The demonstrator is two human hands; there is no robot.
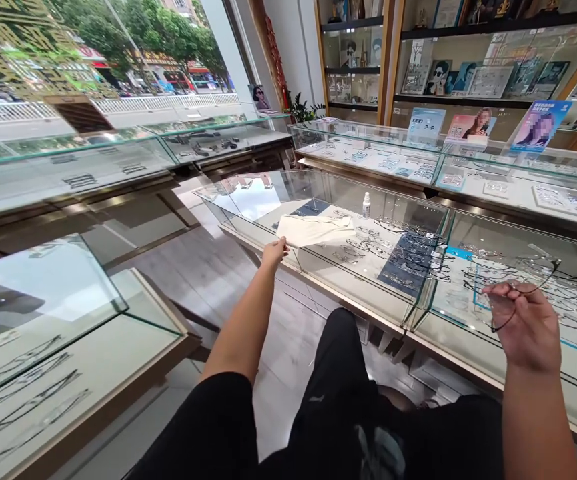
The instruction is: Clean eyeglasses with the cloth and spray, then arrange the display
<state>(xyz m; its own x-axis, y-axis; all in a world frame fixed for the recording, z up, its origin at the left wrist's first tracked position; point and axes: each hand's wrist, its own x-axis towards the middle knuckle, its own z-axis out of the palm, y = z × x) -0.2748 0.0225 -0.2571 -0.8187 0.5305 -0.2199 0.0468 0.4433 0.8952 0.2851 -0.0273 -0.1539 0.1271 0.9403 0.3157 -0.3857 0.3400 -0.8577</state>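
Note:
Fingers of my left hand (275, 253) pinch the near-left corner of a cream cloth (315, 231), which lies on the glass top of a display case (293, 257). On the right, my right hand (531, 323) is closed around a pair of thin-framed eyeglasses (504, 319), raised above the neighbouring glass top. One lens shows left of the fingers; the rest is partly hidden by the hand. A small white spray bottle (366, 205) stands upright behind the cloth. Several eyeglasses (413, 247) are laid out in rows right of the cloth.
Another glass case (48, 373) holding several eyeglasses sits close on my left. More glass showcases (368, 157) run along the back, with upright advertising cards (541, 125) on top. A large window is at the upper left. My legs are beside the middle case's front edge.

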